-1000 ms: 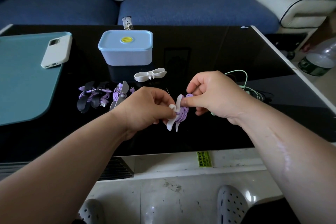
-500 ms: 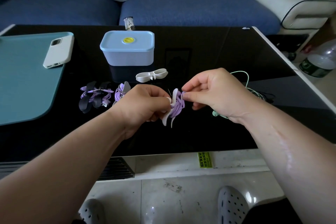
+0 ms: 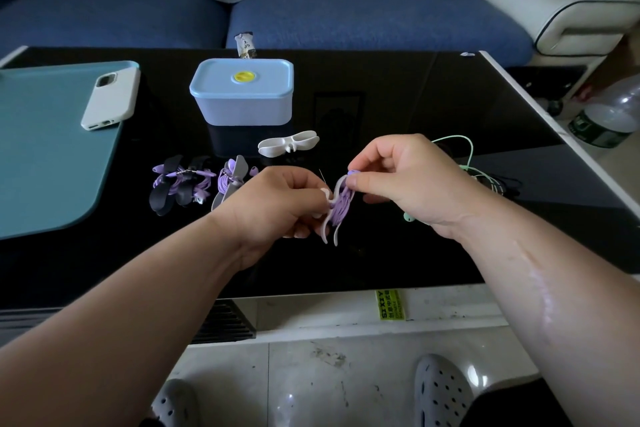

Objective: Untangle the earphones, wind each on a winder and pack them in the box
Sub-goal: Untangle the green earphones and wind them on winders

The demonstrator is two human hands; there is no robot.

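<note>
My left hand (image 3: 277,208) grips a white winder (image 3: 330,218) wrapped with purple earphone cable (image 3: 341,206), held just above the black table (image 3: 415,97). My right hand (image 3: 405,180) pinches a purple earbud (image 3: 352,173) at the winder's top. An empty white winder (image 3: 287,143) lies in front of the closed light-blue box (image 3: 242,94). Two wound purple earphones lie at the left, one on a black winder (image 3: 178,185), one on a grey winder (image 3: 230,180). Mint-green earphones (image 3: 465,158) lie loose behind my right hand, partly hidden.
A white phone (image 3: 110,97) rests on a teal mat (image 3: 41,156) at the left. A blue sofa (image 3: 346,14) stands behind the table, a plastic bottle (image 3: 609,114) on the floor to the right. The table's front edge runs under my forearms.
My right hand has shifted slightly right and up with the earbud, and the winder has tilted in my left hand. Everything on the table stays put.
</note>
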